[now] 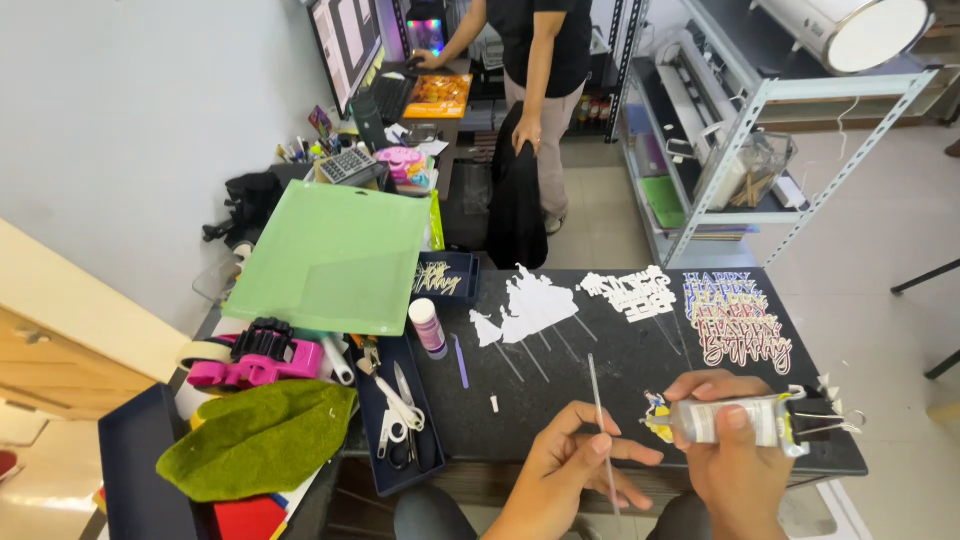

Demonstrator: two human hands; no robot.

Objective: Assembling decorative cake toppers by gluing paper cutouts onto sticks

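While pinched between thumb and fingertips of the left hand (570,462), thin clear stick (601,420) angled up and away over the near edge of the black table (640,375). Just to its right, a grey glue tube (735,420) clamped in the closed right hand (735,455), thumb on top, yellow nozzle end pointing left toward the stick, a binder clip (825,420) on its tail. Both hands low at the table's near edge, close together but not touching.

Beyond the stick, white paper cutouts (530,305) on skewers, flat on the dark top, then white lettering (630,292) and a stack of coloured lettering toppers (738,325) toward the far right corner. Bare tabletop between the hands and those cutouts, broken only by 1 small white scrap (494,403).

To the left, a purple pen (460,360), a small white bottle with pink label (428,327), a navy tray (385,470) holding scissors (400,415), a pink tape dispenser (255,360), a green felt piece (255,435), and a green cutting mat (330,255).

At the far desk, another person (535,70) standing, 1 hand by the keyboard (388,95).
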